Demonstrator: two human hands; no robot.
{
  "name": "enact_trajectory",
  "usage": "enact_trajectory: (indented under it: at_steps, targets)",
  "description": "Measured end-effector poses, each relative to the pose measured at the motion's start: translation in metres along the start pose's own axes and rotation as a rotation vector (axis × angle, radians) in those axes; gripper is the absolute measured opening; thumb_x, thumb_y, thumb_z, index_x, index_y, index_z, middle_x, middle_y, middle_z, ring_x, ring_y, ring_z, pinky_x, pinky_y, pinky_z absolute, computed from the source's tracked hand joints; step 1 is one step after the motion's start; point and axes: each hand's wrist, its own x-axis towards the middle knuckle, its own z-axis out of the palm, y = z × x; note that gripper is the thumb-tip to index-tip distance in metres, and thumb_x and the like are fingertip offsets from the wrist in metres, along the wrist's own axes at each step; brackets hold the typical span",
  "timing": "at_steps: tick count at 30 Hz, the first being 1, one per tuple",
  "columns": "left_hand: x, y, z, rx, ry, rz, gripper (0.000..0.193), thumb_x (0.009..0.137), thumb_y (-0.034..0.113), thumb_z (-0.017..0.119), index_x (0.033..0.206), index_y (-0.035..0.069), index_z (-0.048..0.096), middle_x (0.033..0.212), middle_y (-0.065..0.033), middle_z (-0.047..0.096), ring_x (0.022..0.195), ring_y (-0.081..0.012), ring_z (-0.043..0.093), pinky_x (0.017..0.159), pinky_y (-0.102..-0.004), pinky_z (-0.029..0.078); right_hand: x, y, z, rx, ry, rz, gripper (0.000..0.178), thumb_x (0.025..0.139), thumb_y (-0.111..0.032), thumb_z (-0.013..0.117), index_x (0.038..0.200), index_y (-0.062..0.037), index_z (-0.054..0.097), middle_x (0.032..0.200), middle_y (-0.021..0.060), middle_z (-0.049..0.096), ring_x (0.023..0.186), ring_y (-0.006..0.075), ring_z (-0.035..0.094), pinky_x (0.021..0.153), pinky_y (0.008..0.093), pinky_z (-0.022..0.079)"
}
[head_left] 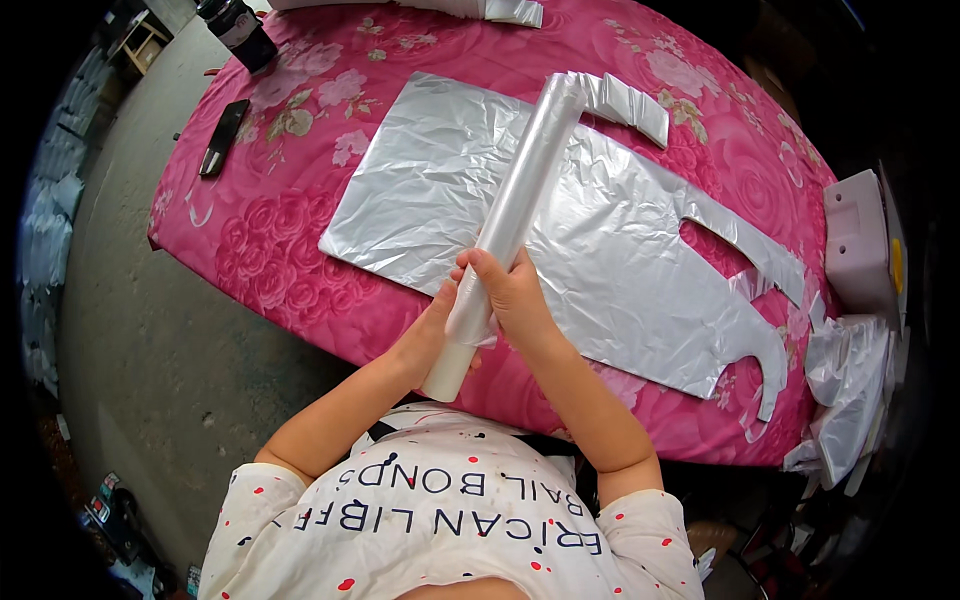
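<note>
One long rolled-up tube of clear plastic bags [510, 215] is clamped in both hands: the left hand [432, 335] and right hand [515, 300] wrap its lower end above the pink floral-clothed surface [280, 250]. One flat stack of silvery vest-shaped plastic bags [600, 240] lies beneath. One black flat bar [223, 137] lies left.

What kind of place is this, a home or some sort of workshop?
Probably a small packing workshop. Both hands grip a rolled bundle of plastic bags over a flat stack of vest-style bags on a table with a pink flowered cloth, above a bare concrete floor.
</note>
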Motion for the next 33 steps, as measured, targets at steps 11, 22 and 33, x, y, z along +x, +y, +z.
enact_trajectory:
  at_steps: [11,22,33]
  targets:
    - [-0.02,-0.004,-0.034,-0.075,-0.279,-0.218,0.061,0.075,0.041,0.067,0.115,0.0,0.045,0.074,-0.0083,0.056,0.051,-0.0121,0.055,0.045,-0.025,0.045,0.038,-0.012,-0.04,0.244,0.116,0.034,0.046,0.083,-0.027,0.066,0.114,-0.0004,0.045,0.09,0.0096,0.059,0.083,0.0191,0.061,0.076,0.0326,0.051]
    - [-0.051,-0.034,-0.07,-0.237,-0.364,-0.351,0.064,0.075,0.036,0.068,0.119,-0.003,0.044,0.075,-0.0125,0.058,0.05,-0.0118,0.054,0.046,-0.0236,0.044,0.071,-0.088,-0.128,-0.469,0.055,0.089,0.024,0.085,-0.023,0.061,0.1,-0.004,0.062,0.079,-0.004,0.059,0.066,0.0033,0.051,0.056,0.0167,0.038]
    - [-0.052,-0.032,-0.069,-0.242,-0.388,-0.378,0.06,0.076,0.033,0.067,0.119,-0.004,0.044,0.075,-0.0133,0.058,0.05,-0.0119,0.054,0.046,-0.0228,0.044,0.073,-0.092,-0.143,-0.562,-0.123,0.208,0.016,0.082,-0.018,0.067,0.089,-0.0047,0.061,0.075,-0.0028,0.056,0.065,0.0056,0.049,0.06,0.0195,0.04]
